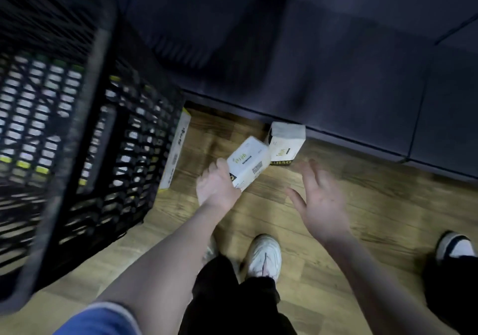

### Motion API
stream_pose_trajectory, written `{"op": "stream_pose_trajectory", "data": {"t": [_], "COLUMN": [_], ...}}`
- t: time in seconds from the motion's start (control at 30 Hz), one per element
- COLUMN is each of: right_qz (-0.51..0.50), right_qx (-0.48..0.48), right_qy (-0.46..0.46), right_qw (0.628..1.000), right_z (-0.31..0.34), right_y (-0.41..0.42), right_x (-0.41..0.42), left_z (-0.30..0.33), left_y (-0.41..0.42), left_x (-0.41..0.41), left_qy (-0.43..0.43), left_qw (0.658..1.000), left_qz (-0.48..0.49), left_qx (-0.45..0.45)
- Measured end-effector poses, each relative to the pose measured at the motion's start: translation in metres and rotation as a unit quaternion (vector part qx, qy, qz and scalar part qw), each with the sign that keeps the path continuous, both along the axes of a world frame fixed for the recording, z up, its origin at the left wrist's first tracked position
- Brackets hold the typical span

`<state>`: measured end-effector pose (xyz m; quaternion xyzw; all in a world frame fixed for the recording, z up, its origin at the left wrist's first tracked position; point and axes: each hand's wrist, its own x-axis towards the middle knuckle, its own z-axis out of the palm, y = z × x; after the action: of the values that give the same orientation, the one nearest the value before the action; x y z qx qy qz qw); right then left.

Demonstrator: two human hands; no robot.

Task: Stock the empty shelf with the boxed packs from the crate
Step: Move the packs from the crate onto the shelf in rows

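Right of the crate (77,133), the left hand (216,187) has its fingers wrapped round a tilted pack (248,162) near the floor, seemingly gathering it for the shelf, while the right hand (319,202) hovers, fingers spread, empty.

1. Wood-plank floor (336,244), tan with darker grain, lies across the lower half.
2. A dark cabinet base (336,81) stands along its far edge.
3. Dim light overall; the view is blurred.

Wood-grain floor (362,205) under both hands. White sneaker (263,257) below and between them, black trouser legs (225,303) beneath. Second shoe, white and dark (454,248), far right of right hand.
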<state>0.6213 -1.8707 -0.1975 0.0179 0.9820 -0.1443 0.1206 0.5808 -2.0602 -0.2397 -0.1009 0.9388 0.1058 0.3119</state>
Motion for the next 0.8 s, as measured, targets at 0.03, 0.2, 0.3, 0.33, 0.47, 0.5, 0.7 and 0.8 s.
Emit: {"op": "stream_pose_trajectory", "data": {"t": [0.03,0.2,0.3,0.33,0.47,0.5,0.7,0.8], "right_qz": [-0.003,0.002,0.026,0.033,0.047,0.048,0.066,0.080], "right_qx": [-0.002,-0.033,-0.051,-0.052,-0.062,-0.064,-0.067,-0.070], "right_qy": [-0.004,-0.039,-0.032,-0.026,-0.002,0.008,0.044,0.075], "right_qw": [1.000,0.999,0.998,0.998,0.997,0.997,0.995,0.992], "right_z": [0.018,0.117,0.182,0.202,0.284,0.303,0.399,0.442], "right_y": [0.000,0.004,0.008,0.009,0.009,0.007,-0.018,-0.042], "right_x": [-0.001,-0.012,-0.022,-0.025,-0.038,-0.042,-0.065,-0.078], "left_z": [0.019,0.125,0.195,0.218,0.307,0.328,0.441,0.485], "left_y": [0.000,-0.001,-0.002,-0.004,-0.017,-0.021,-0.054,-0.080], "left_x": [-0.001,-0.009,-0.017,-0.020,-0.037,-0.042,-0.071,-0.082], "left_qy": [0.014,0.059,0.088,0.095,0.115,0.123,0.186,0.212], "left_qw": [0.999,0.991,0.983,0.980,0.971,0.968,0.946,0.934], "left_qz": [-0.034,-0.119,-0.157,-0.169,-0.205,-0.213,-0.263,-0.285], "left_qx": [-0.005,0.027,0.044,0.048,0.049,0.046,0.031,0.025]}}
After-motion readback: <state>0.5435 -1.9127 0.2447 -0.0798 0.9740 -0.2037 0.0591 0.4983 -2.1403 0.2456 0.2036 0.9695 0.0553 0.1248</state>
